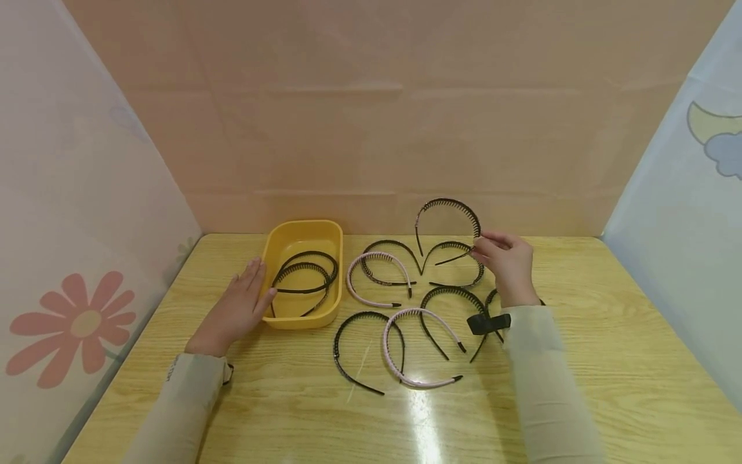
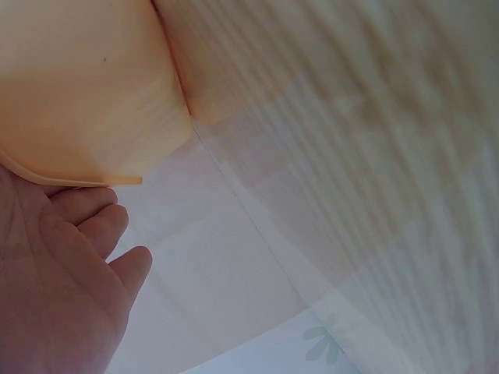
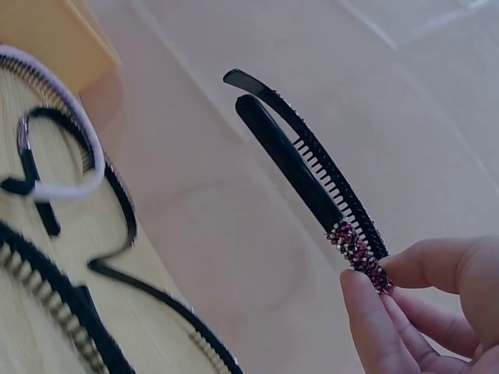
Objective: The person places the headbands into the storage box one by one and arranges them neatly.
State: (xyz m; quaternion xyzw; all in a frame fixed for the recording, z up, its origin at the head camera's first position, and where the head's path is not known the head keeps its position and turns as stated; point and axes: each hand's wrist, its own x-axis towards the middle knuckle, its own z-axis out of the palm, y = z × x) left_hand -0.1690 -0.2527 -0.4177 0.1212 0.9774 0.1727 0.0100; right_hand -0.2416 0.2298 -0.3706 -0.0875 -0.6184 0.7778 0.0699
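Note:
Near the back of the table my right hand (image 1: 507, 261) pinches a black toothed headband (image 1: 449, 200) by one side, raised above the others. The right wrist view shows pink, white and dark beads on this headband (image 3: 355, 249), with thumb and fingertips gripping the beaded part. My left hand (image 1: 234, 309) rests along the left side of a yellow bin (image 1: 313, 323), its fingers extended at the rim. Inside the bin lie black headbands (image 1: 304, 291), overlapping. In the left wrist view the fingers touch the underside of the bin's rim (image 2: 101, 184).
Two lilac headbands (image 1: 385, 351) and several black ones (image 1: 335, 351) lie right of the bin, partly overlapping. One carries a black bow (image 1: 489, 323), close by the right sleeve. A peach-coloured backdrop (image 1: 371, 129) stands behind the wooden table (image 1: 278, 399), with patterned panels at both sides.

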